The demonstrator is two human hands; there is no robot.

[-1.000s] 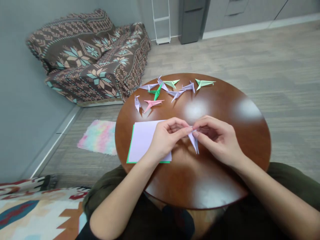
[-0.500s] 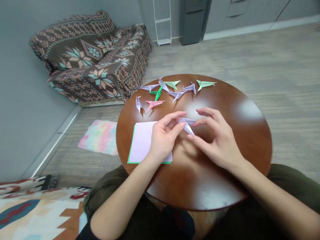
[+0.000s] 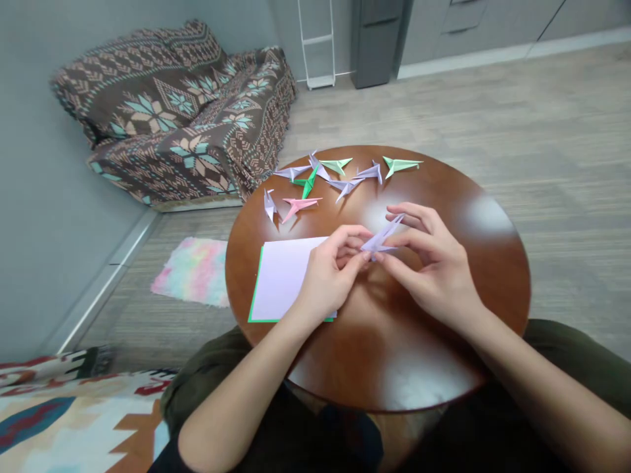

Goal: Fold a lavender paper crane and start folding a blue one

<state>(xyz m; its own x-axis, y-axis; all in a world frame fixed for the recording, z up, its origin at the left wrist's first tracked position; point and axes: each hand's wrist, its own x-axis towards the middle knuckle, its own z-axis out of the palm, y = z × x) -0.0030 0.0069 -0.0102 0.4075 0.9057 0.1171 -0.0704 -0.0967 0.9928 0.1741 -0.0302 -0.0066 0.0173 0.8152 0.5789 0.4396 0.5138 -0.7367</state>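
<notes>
A lavender folded paper crane [image 3: 381,241], its points spread apart, is held in the air over the table between both hands. My left hand [image 3: 335,266] pinches its left end between thumb and fingers. My right hand [image 3: 431,263] has its thumb and index finger on the crane's right side, with the other fingers curved above. Under and beside my left wrist lies a stack of lavender paper [image 3: 286,276] with a green sheet [image 3: 254,309] showing at its edges.
Several folded cranes lie at the far left of the round brown table [image 3: 473,263], among them a pink crane [image 3: 299,207], a green crane [image 3: 306,184] and a pale green crane [image 3: 401,165]. A patterned couch [image 3: 192,125] and a fluffy rug [image 3: 192,270] are beyond.
The held crane has turned so that its long points tilt up to the right. My right thumb and finger have come in onto it, and my left hand has shifted slightly right.
</notes>
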